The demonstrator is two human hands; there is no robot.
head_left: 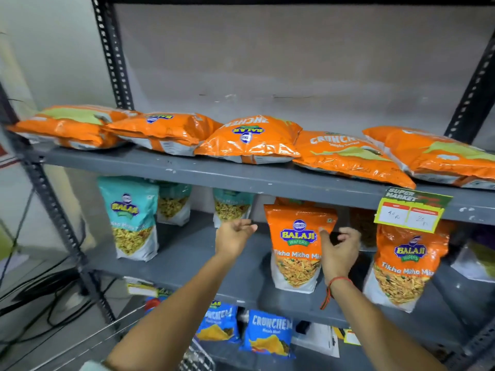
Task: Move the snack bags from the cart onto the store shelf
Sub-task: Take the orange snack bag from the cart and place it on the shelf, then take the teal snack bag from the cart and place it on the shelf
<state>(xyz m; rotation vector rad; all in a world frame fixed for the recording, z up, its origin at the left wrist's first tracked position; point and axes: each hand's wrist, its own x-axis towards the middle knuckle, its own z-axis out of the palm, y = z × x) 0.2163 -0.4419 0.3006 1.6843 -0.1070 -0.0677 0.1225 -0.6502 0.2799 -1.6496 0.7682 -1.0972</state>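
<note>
An orange Tikha Mitha Mix bag (297, 247) stands upright on the middle shelf (203, 253). My right hand (338, 253) is just to its right, fingers apart, thumb near the bag's edge, holding nothing. My left hand (234, 235) hovers open to the bag's left, over the bare shelf board. A second orange Tikha Mitha bag (404, 266) stands further right. Several orange Crunchem bags (249, 140) lie flat along the upper shelf (241, 178). A wire cart edge (197, 357) shows at the bottom.
Teal snack bags (131, 218) stand at the middle shelf's left and back. Blue Crunchem bags (269, 333) stand on the lower shelf. A price tag (409, 210) hangs from the upper shelf's front edge. Dark slotted uprights (53, 210) frame the rack; cables lie on the floor at left.
</note>
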